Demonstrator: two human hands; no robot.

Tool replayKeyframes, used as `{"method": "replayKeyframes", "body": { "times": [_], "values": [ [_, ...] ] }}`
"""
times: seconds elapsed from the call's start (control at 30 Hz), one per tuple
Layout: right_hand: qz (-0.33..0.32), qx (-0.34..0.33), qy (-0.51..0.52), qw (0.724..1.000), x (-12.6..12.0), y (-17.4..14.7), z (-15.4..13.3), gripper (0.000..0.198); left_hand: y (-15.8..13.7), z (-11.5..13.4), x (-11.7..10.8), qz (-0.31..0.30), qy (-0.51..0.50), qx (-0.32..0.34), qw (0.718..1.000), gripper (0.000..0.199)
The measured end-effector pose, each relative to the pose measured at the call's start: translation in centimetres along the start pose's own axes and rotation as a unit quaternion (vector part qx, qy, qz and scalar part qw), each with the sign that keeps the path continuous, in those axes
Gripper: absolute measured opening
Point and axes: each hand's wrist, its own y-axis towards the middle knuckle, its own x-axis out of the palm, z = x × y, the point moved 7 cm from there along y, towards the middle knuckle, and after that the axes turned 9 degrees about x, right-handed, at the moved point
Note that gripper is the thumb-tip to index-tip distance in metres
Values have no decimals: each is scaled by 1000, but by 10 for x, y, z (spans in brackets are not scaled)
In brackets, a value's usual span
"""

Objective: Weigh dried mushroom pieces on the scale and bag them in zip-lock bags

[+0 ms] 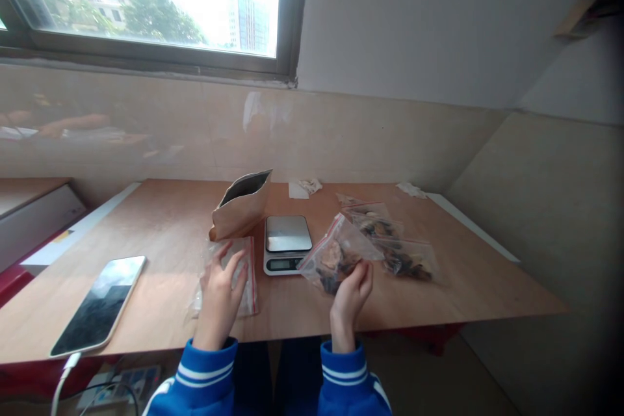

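My right hand [351, 292] grips the lower right side of a clear zip bag [336, 250] with a red seal line. Brown and dark dried pieces show inside, perhaps mushrooms. The bag is tilted in front of the right edge of a kitchen scale [287, 234], which has a bare metal plate. Over a stack of flat clear zip bags [247, 292] is my left hand [221, 283], fingers apart and holding nothing; whether it touches them I cannot tell. Behind the stack stands a brown paper pouch [244, 208] with its mouth open.
More filled zip bags [407, 263] lie on the right of the wooden table [468, 273]. A phone [100, 305] with a white cable [63, 377] rests at the left front. Crumpled white paper [309, 186] lies near the wall, under a window [160, 6].
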Motion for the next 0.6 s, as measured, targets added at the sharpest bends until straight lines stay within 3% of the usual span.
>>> {"method": "replayKeyframes", "body": {
  "times": [0.07,0.17,0.23,0.33,0.4,0.53,0.6],
  "values": [
    [-56,42,6,998,11,-12,5,47,-2,19,2,10,-149,28,988,35],
    [-158,104,17,982,32,-28,10,48,-7,33,16,-18,-311,-34,950,35],
    [-230,135,25,963,45,-41,10,47,-11,38,24,-41,-368,-71,926,27],
    [-301,126,24,945,56,-56,4,43,-14,44,27,-73,-423,-92,898,28],
    [-301,96,10,949,58,-62,-1,41,-15,44,28,-84,-458,-104,879,31],
    [-190,-3,-30,981,45,-71,-23,28,-18,43,34,-61,-541,-154,825,33],
    [-175,-41,-45,983,43,-80,-36,20,-19,43,37,-36,-566,-172,806,31]
  ]
}}
